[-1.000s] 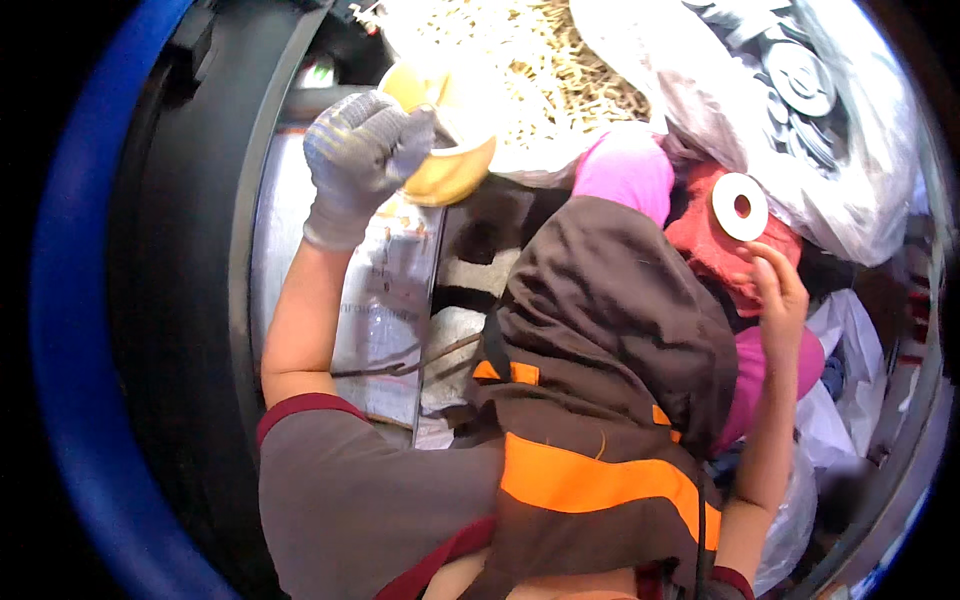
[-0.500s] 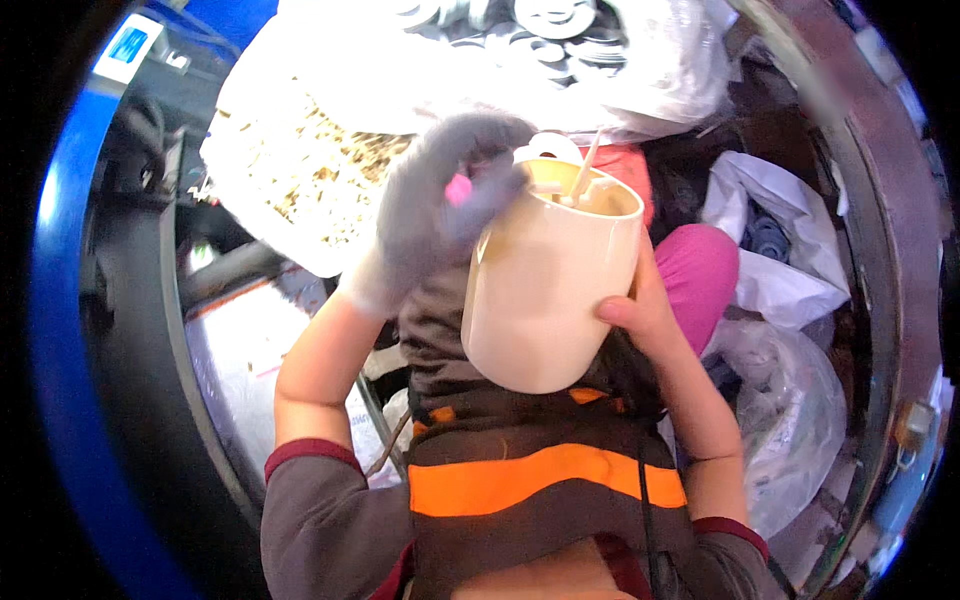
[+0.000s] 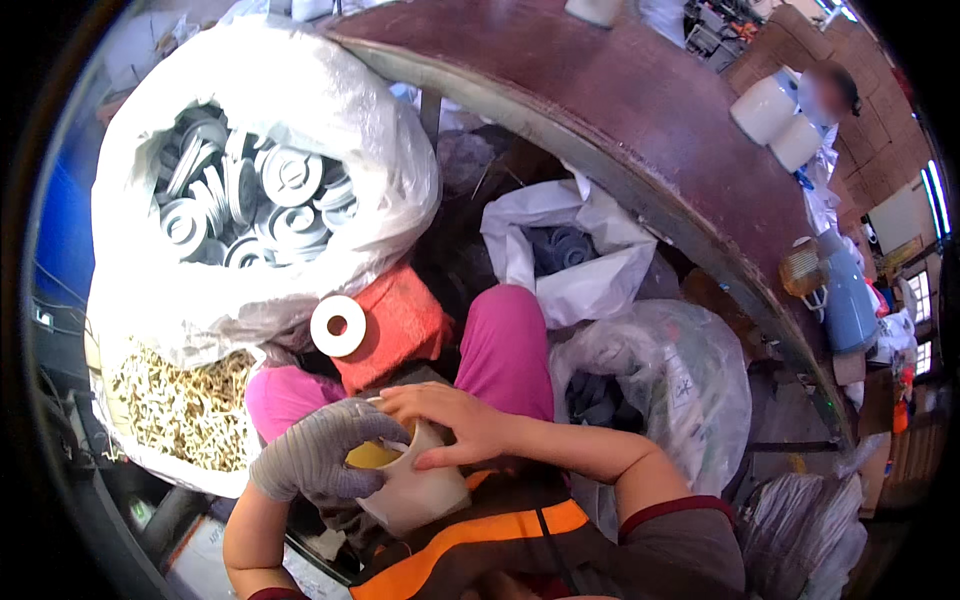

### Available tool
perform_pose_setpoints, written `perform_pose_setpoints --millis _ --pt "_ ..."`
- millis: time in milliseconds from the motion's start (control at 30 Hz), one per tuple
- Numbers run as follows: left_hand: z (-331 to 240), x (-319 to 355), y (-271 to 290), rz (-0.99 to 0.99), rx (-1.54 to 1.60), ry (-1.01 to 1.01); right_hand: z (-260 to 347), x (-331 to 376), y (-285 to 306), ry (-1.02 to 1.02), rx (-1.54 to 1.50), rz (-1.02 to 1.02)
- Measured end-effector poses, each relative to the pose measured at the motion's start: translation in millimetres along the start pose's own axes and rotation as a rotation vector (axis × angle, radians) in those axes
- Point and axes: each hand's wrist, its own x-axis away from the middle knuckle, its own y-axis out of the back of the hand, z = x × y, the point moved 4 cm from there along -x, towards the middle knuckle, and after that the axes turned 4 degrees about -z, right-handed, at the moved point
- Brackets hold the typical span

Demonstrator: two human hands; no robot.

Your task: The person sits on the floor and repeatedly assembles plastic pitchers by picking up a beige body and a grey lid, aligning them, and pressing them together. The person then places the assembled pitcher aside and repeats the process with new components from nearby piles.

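A cream plastic pot (image 3: 425,497), open at one end and yellowish inside, lies tilted over my lap. My left hand (image 3: 325,450), in a grey glove, grips its near-left side, with the fingers curled at the opening and the thumb against the wall. My bare right hand (image 3: 445,420) is closed over the far rim, thumb on the outer wall. The fingertips hide much of the interior. Just beyond the hands, a white ring with a round hole (image 3: 323,325) rests at a red block (image 3: 405,325).
Grey round plastic parts fill a large white bag (image 3: 390,150) at far left. Small tan pieces (image 3: 185,405) fill another sack below it. White and clear bags (image 3: 690,370) stand right of my knee. A curved brown tabletop (image 3: 600,80) crosses behind; another person (image 3: 828,95) is beyond it.
The view has swung right and up, bringing the tabletop in. The pot now sits lower and more tilted. My right hand has gone from the pot's side to its rim.
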Motion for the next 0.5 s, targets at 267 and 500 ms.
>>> perform_pose_setpoints --millis 267,500 --pt "14.7 13.9 -27.7 -0.345 -0.056 -0.130 8.5 -5.3 -5.9 0.248 0.132 -0.041" --pt "95.5 126.3 58.4 -1.487 0.963 -0.417 -14.2 38.7 7.6 -0.014 0.073 -0.221"
